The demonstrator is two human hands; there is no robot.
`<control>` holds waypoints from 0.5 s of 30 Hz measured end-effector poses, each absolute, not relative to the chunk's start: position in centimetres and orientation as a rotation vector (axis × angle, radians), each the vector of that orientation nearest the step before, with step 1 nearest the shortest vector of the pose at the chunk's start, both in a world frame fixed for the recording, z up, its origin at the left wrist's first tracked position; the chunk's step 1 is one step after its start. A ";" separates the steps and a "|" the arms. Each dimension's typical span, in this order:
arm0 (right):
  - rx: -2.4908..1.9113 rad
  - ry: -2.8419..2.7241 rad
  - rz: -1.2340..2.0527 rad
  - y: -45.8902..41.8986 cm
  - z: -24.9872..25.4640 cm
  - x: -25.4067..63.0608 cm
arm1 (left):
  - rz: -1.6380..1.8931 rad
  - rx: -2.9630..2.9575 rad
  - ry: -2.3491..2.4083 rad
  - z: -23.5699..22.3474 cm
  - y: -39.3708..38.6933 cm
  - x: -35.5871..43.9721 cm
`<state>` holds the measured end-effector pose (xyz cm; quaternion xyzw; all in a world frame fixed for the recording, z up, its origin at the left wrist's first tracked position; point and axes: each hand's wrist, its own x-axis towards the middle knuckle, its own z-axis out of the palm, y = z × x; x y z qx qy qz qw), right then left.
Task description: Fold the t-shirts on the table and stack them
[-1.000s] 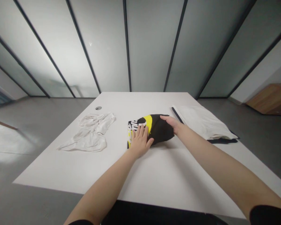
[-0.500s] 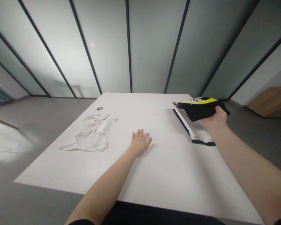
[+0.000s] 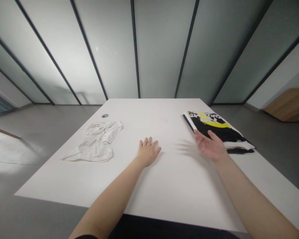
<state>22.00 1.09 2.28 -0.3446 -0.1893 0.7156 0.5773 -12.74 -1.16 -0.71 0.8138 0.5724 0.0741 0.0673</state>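
My left hand rests flat on the white table, fingers apart, touching nothing else. To its left lies a crumpled white cloth. My right hand is open and palm-up, holding nothing, just in front of a folded black garment with yellow and white print. That garment lies on a folded white garment with dark edging, near the table's right edge. Its lower layers are partly hidden.
A round grommet is set in the tabletop near the far edge. Grey floor lies beyond the table on both sides. Frosted glass panels with dark frames stand behind it, and a wooden cabinet stands at the far right.
The black garment has left my right hand and now lies flat on the white stack. My right hand has opened, turned palm-up and moved nearer. My left hand has barely moved.
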 end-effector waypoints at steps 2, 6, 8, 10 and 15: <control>-0.846 -0.423 1.793 0.3 1.8 19.1 | 0.231 2.453 1.717 -0.7 -1.2 -12.6; -1.048 -0.599 1.863 -1.4 0.6 14.5 | 0.309 2.413 1.719 -0.9 -0.8 -12.7; -1.061 -0.720 1.810 -1.9 0.2 13.7 | 0.373 2.366 1.722 -1.0 -0.3 -13.1; -1.059 -0.755 1.736 -2.0 -0.1 13.8 | 0.446 2.312 1.712 -0.8 0.6 -13.8; -1.086 -0.708 1.547 -1.5 -0.7 14.8 | 0.594 1.901 2.213 0.2 2.9 -18.3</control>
